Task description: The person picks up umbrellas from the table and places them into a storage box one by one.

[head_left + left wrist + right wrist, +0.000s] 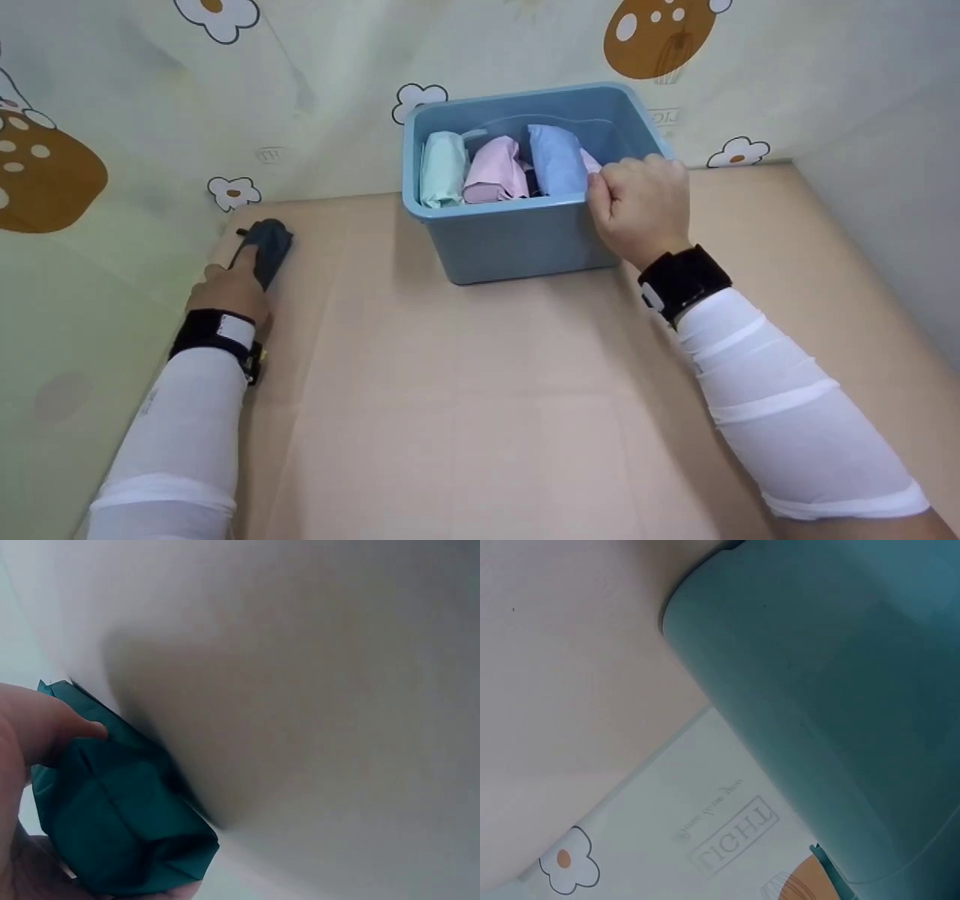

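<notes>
My left hand [229,289] grips a dark green fabric bundle [271,244] at the left side of the table. In the left wrist view the thumb lies across the creased green bundle [127,817], and fingers show beneath it. My right hand [646,206] holds the front right corner of a blue plastic bin [525,244], fingers curled over the rim. Inside the bin stand a mint green bundle [444,169], a pink bundle [496,171] and a light blue bundle [559,161]. In the right wrist view only the bin's wall [817,690] shows; the hand is out of sight.
The table [450,390] has a pale tan cover. A wall covering [330,97] with flowers and brown spotted shapes rises behind the bin and along the left. A plain pale wall [885,150] borders the right side.
</notes>
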{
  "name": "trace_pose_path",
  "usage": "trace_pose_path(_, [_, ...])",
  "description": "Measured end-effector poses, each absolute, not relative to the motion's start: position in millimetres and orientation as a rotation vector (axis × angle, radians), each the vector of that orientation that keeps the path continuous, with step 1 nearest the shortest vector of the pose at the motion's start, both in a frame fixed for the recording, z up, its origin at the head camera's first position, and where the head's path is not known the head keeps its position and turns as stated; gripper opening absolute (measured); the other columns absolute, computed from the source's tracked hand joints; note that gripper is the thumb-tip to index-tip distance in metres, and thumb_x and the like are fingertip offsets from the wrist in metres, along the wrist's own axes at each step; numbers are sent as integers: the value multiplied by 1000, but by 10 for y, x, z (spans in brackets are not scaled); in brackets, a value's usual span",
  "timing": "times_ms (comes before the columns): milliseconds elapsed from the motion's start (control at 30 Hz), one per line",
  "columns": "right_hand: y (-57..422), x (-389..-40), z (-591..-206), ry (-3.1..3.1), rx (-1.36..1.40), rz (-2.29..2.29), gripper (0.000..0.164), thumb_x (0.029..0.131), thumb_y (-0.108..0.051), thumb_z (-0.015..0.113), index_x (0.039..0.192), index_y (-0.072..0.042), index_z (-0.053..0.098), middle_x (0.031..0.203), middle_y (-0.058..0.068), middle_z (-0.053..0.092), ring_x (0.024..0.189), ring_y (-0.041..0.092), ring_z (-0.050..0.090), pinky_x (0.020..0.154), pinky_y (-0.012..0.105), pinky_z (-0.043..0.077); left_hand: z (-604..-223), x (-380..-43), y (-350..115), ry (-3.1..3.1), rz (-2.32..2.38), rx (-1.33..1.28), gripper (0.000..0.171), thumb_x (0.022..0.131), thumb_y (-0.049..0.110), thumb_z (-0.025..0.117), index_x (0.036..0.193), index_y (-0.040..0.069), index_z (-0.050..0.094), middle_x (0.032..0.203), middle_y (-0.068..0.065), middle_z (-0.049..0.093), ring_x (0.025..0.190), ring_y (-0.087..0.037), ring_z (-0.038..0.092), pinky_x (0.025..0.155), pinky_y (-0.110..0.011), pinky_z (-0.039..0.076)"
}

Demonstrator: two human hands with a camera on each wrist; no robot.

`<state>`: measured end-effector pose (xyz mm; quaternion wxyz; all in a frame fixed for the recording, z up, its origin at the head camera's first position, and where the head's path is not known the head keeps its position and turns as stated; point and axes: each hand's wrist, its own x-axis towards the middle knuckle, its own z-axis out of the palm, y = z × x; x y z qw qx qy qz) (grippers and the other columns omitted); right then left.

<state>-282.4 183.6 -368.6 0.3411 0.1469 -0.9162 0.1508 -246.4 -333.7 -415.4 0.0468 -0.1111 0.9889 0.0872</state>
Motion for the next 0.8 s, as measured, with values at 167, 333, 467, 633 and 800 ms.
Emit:
trace_pose_path(167, [1834,-2820,-3683,-2384,379,380,57,105,-36,35,59,-6,50,56,11,45,61,34,48,64,41,27,-4241,-2509,-3419,3016,270,-330,76,98,5,47,167,9,17,122,-53,44,102,-67,53,77,-69,50])
trace_pose_path(333, [1831,-2815,-3682,-2398,369,386,57,105,-37,35,59,-7,51,56,11,45,62,34,49,64,40,27,-4211,-2494,-3389,2990,307,-376,78,98,6,48,168,11,14,125,-53,42,105,-65,52,77,-67,51])
trace_pose_path(467, [1821,-2816,-3677,-2414,359,391,58,105,-37,35,60,-6,51,57,11,45,63,34,49,65,41,27,-4195,-2499,-3396,2961,355,-420,81,99,8,48,169,14,9,128,-52,39,111,-65,49,78,-67,50])
trace_pose_path(633, [1821,-2820,-3676,-2414,364,391,58,106,-37,35,60,-6,51,57,11,45,63,35,48,66,41,27,-4199,-2524,-3404,2945,384,-455,82,99,10,48,170,17,8,129,-50,39,113,-63,48,80,-67,49])
trace_pose_path(800, [1830,-2819,-3682,-2417,359,391,57,106,-37,35,60,-6,51,58,11,45,65,35,49,66,41,26,-4203,-2560,-3392,2989,382,-464,81,97,11,52,169,15,15,125,-48,42,108,-61,51,76,-63,48])
